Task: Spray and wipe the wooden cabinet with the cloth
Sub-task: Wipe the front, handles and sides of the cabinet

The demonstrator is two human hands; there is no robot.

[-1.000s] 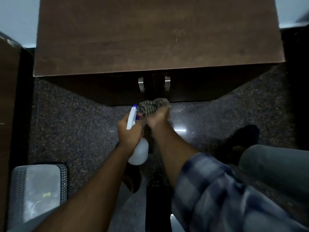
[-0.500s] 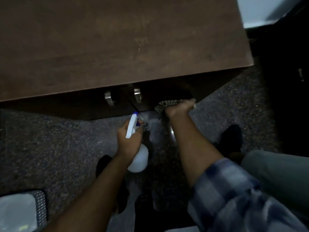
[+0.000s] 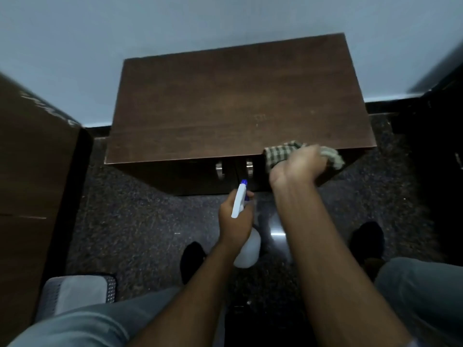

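Observation:
A dark wooden cabinet (image 3: 238,101) stands against the pale wall, with two metal door handles (image 3: 234,169) on its front. My right hand (image 3: 298,169) is shut on a checked cloth (image 3: 278,154) and presses it against the top front edge of the cabinet near its right corner. My left hand (image 3: 235,219) grips a white spray bottle (image 3: 246,249) with a blue nozzle that points toward the cabinet doors, a little in front of them and apart from the wood.
Dark speckled floor (image 3: 130,226) lies in front of the cabinet. A tall brown piece of furniture (image 3: 32,186) stands at the left, a grey mesh basket (image 3: 80,291) at the lower left, and dark furniture (image 3: 438,156) at the right. My knees and dark shoes frame the bottom.
My right hand has lifted the cloth from low on the cabinet's front up to the top front edge at the right. My head has pulled back and up. The bottle hand has stayed in place.

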